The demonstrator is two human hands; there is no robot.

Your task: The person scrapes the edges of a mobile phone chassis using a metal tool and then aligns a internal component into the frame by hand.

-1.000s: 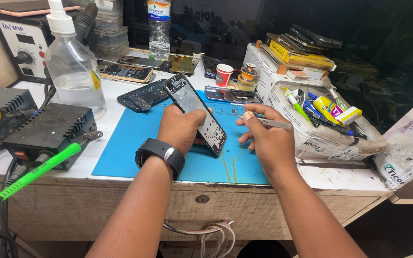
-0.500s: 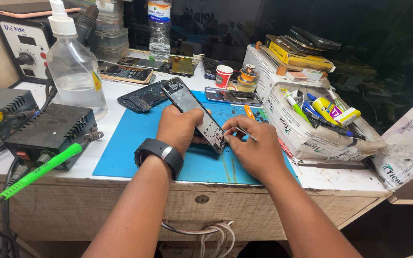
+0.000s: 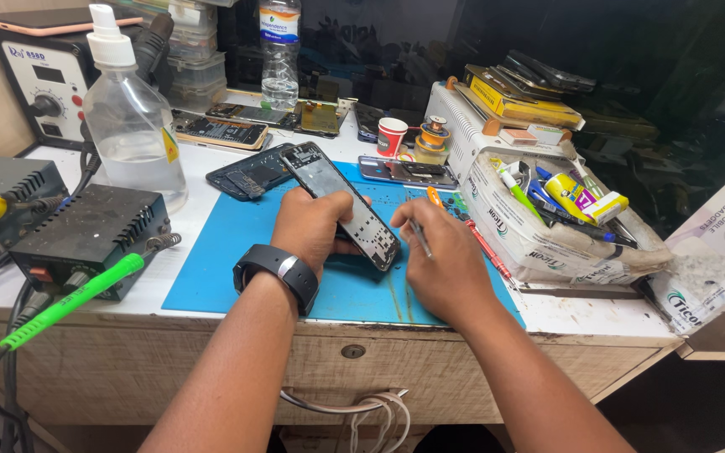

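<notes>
Head camera, looking down on the bench: the left hand [image 3: 316, 225] is wrapped around an opened phone [image 3: 341, 204], fingers clasped along its lower half, holding it tilted with the top end pointing away toward the back of the table. The phone sits propped above the blue work mat [image 3: 228, 252], its bared insides facing up. A dark smartwatch [image 3: 279, 273] rides on that left wrist.

Over to the right hand [image 3: 446, 268]: it's pinched closed on a thin metal tool [image 3: 419, 237] (tweezers or a fine driver, too slim to tell), with the tip angled in just beside the phone's lower right edge. Whether the tip actually touches the phone, I cannot tell. Both hands are close together over the middle of the mat.

Around them, plenty going on. A clear spray bottle [image 3: 132, 126] stands upright at the back left, touching nothing but the tabletop. In front of it sits a black soldering station [image 3: 86, 235], with a green-handled iron [image 3: 73, 302] jutting out over the table's front edge. Just behind the held phone lies a dark phone shell [image 3: 245, 174], flat on the mat's far corner. To the right, a white tray [image 3: 530, 243] is crammed with tubes and pens, and a small red-and-white cup [image 3: 391, 136] stands near the back.
</notes>
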